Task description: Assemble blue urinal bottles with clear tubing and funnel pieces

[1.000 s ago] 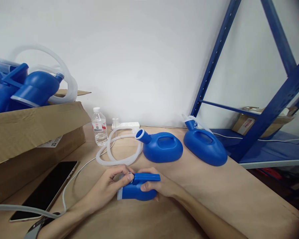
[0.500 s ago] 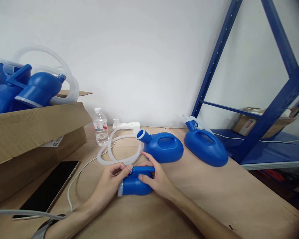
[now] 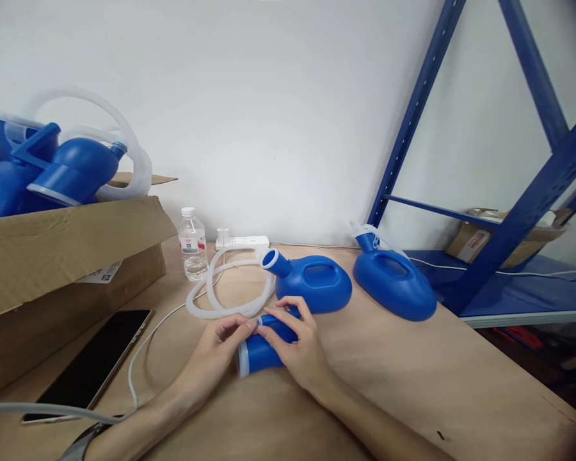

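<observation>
A short blue plastic funnel-like piece with a pale rim at its left end lies in front of me on the table. My left hand is closed, its thumb and forefinger pinching a small whitish part on top of the piece. With thumb and fingers, my right hand grips the blue piece from the right and hides much of it. Just behind stands a blue urinal bottle with a wide open spout, and a clear hose coils to its left.
A second blue urinal bottle stands at the right. On the left, a cardboard box holds several blue pieces and hoses. A phone, a water bottle and a power strip lie about. Blue shelving borders the right.
The blue piece has turned, its rimmed end shifting right. My right hand has moved its fingertips left along the top, close to my left fingertips.
</observation>
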Demonstrator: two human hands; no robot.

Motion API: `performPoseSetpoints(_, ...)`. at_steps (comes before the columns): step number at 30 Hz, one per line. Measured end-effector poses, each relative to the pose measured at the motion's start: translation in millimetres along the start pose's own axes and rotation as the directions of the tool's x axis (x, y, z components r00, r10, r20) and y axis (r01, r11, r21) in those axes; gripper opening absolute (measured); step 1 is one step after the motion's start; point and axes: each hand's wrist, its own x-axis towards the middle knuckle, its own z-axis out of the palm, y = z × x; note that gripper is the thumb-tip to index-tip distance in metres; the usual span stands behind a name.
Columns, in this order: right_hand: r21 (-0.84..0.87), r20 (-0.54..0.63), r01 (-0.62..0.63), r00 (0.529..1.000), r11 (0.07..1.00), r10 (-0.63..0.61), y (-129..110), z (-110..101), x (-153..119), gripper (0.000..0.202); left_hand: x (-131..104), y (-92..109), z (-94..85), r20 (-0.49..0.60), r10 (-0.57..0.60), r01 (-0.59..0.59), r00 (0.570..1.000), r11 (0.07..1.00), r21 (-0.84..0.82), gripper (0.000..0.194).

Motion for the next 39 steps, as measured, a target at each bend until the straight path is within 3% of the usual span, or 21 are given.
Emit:
performPoseSetpoints(5,-0.004,0.096,0.093,0.991,0.996,-0.092,0,-7,1,0.026,1,-2,-1.2,0.053,0.003,-0.007,0.999,0.998,0.07,0.039)
performPoseSetpoints(8,0.038,0.128,0.087,0.988,0.995,-0.091,-2,-9,1,0.026,3,-2,-2.1,0.078,0.038,-0.044,0.996,0.996,0.08,0.036)
performPoseSetpoints(14,-0.002,0.06,0.047,0.997,0.999,-0.046,-1,-2,4,0.01,5,-1,-4.6,0.115,0.106,-0.122,0.988,0.982,0.144,0.033)
performPoseSetpoints(25,-0.047,0.009,0.111,0.994,0.993,-0.11,-6,1,1,0.013,2,-3,-6.0,0.107,0.276,-0.296,0.955,0.906,0.303,0.031)
performPoseSetpoints(39,-0.11,0.022,0.143,0.99,0.984,-0.142,-8,0,-3,0.013,1,-9,-5.4,0.099,0.239,-0.257,0.966,0.929,0.266,0.036)
